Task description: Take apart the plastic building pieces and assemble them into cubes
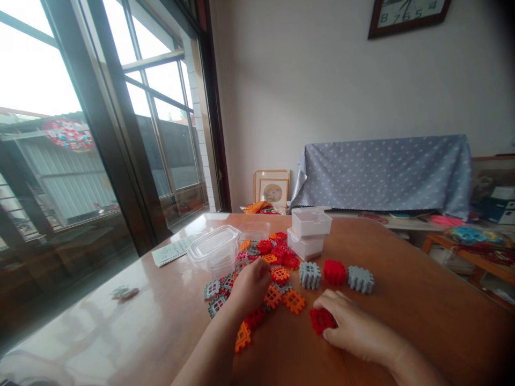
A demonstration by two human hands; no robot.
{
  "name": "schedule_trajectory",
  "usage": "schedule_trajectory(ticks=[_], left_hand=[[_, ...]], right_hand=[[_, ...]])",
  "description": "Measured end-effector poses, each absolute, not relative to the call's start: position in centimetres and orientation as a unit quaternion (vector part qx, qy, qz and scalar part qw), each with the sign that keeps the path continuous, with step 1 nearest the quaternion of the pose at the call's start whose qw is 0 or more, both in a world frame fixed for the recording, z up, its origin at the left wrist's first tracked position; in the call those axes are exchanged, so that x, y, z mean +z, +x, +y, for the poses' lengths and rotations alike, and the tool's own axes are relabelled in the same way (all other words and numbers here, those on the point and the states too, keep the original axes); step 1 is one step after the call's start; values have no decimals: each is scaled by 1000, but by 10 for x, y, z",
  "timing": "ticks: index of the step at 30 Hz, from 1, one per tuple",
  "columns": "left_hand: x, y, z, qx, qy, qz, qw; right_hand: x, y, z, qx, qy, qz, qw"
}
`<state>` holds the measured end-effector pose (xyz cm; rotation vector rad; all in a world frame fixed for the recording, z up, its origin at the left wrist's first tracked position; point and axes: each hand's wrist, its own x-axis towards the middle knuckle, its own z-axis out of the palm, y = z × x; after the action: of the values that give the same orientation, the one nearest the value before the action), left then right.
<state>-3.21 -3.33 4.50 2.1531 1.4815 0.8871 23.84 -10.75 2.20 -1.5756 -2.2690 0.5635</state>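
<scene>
My left hand (251,284) rests with curled fingers on a loose pile of red, orange and grey waffle-shaped plastic tiles (273,268); whether it grips one is hidden. My right hand (356,327) lies nearer me, its fingers closed round a small red stack of tiles (321,320). Beyond it stand three finished tile blocks in a row: grey (310,275), red (335,272), grey (360,279). A single orange tile (243,336) lies by my left forearm.
Clear plastic boxes (213,247) and two stacked white ones (309,231) stand behind the pile on the wooden table (402,305). A paper sheet (171,251) lies at the left. A large window is on the left; a cloth-covered bench (382,171) stands beyond.
</scene>
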Motion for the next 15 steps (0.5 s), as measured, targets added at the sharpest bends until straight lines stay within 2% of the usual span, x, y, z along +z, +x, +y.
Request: schedule_trajectory(ticks=[15], left_hand=[[32,4,-62,168,897,399,87]], right_hand=[[27,229,-113,210,-543,-794,175]])
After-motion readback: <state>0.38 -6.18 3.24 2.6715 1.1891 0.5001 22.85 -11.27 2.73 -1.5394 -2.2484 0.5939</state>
